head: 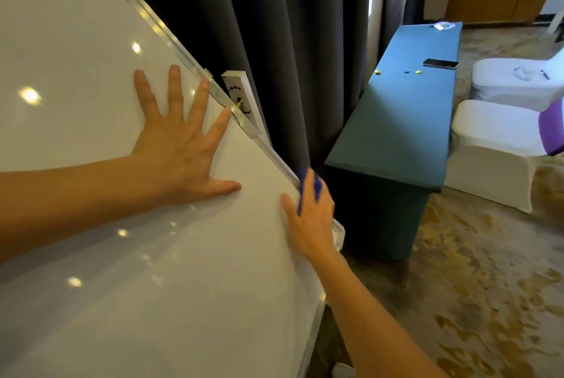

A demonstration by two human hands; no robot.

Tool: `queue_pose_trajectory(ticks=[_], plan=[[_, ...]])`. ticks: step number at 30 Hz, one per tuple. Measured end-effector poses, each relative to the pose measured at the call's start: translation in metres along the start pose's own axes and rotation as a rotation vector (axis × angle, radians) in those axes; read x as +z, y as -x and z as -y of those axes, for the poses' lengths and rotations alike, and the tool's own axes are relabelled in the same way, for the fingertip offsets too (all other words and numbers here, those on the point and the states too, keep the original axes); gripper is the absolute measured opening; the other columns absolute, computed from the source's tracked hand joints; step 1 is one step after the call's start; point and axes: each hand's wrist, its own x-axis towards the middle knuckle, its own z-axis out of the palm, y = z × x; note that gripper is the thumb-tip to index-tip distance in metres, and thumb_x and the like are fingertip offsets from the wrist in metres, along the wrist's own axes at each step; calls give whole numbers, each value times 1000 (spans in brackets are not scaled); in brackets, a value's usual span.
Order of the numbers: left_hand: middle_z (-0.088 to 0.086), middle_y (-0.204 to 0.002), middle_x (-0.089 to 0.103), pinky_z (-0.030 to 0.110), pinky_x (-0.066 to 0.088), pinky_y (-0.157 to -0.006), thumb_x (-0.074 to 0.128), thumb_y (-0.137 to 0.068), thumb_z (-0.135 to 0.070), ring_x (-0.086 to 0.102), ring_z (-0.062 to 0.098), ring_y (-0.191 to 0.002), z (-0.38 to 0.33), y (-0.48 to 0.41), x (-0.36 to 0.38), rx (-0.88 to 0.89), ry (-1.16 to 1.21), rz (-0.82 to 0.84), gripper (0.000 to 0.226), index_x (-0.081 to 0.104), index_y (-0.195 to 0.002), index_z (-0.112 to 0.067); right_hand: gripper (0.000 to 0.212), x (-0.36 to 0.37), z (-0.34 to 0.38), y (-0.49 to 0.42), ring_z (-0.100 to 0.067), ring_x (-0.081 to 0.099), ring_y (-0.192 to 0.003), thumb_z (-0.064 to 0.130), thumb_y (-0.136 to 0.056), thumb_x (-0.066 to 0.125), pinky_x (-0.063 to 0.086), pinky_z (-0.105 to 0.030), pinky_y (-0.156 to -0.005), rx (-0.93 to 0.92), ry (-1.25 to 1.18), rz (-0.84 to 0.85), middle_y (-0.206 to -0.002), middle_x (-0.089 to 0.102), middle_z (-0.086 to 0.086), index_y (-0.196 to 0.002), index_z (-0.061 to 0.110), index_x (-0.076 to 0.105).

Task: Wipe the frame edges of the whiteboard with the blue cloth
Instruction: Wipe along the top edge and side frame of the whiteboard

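While the left hand [180, 145] lies flat with fingers spread wide on the whiteboard [91, 72], holding nothing, right hand [309, 215] wrapped around the frame edge [276, 160], blue cloth [311, 185] squeezed under its fingers against that edge, thumb on the white face

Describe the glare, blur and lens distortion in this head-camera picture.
Head view: small bright ceiling-light reflections dot the glossy white whiteboard; wide-angle distortion tilts its silver frame edge and bows the long teal-covered table; the right hand gripping the blue cloth is slightly motion-blurred, while the flat left hand is sharp; a bright strip of daylight shows between the dark grey curtains.
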Motion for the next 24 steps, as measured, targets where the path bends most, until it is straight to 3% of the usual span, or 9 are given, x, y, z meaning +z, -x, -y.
queue_pose_trajectory(ticks=[2,4,7,10,13,16,21,24], plan=[[26,-161,-17,83,-3,-102,-7,-54,-99,-21,62,-138,-4,0,-2,3,12,-15,126,-8,-155,-25,83,-13,-42,16,-31,10,-149,83,-80,22,21,-58,-116,215,-43,4,-163,7,-1,-148,50,-10],[26,-162,-14,83,-3,-101,-4,-57,-97,-21,63,-138,-15,2,-2,28,17,-15,123,-5,-156,-24,87,-12,-45,23,-30,-4,-150,84,-77,18,11,-56,-119,323,-40,14,-165,0,-5,-149,44,-11],[25,-161,-17,84,-6,-99,2,-62,-94,-25,63,-137,-49,16,4,117,9,54,119,-8,-156,-21,95,8,2,13,-21,-13,-149,90,-74,13,3,-51,-120,152,-55,28,-164,-7,1,-152,41,-11],[30,-158,-21,84,-6,-100,-1,-64,-91,-26,64,-135,-77,21,13,123,-8,38,121,-11,-154,-11,79,15,27,3,-10,-21,-146,88,-79,13,-6,-41,-115,-95,-44,63,-159,-14,21,-144,56,-17],[30,-159,-19,84,-3,-101,-4,-62,-92,-24,65,-136,-84,17,10,131,-16,25,123,-9,-154,-9,70,-4,-22,7,-21,5,-148,80,-86,20,10,-43,-116,-108,32,54,-158,0,17,-143,60,-16],[26,-162,-15,84,-4,-100,-3,-64,-92,-21,64,-137,-85,12,8,156,-2,25,123,-6,-154,-8,74,-19,-72,9,-25,27,-141,78,-84,29,27,-46,-113,128,-31,83,-156,14,4,-147,55,-4],[26,-160,-20,86,-9,-98,3,-68,-91,-24,64,-136,-98,8,8,184,16,54,116,-7,-156,-15,76,-22,-64,-8,-30,20,-144,73,-87,30,26,-57,-115,178,-24,146,-159,14,-5,-151,44,3],[32,-157,-22,86,-9,-99,2,-71,-88,-25,65,-135,-113,10,9,148,13,76,116,-8,-155,-9,84,-19,-22,-10,-26,14,-146,83,-81,27,20,-51,-116,-39,-38,179,-157,6,10,-148,50,-11]])
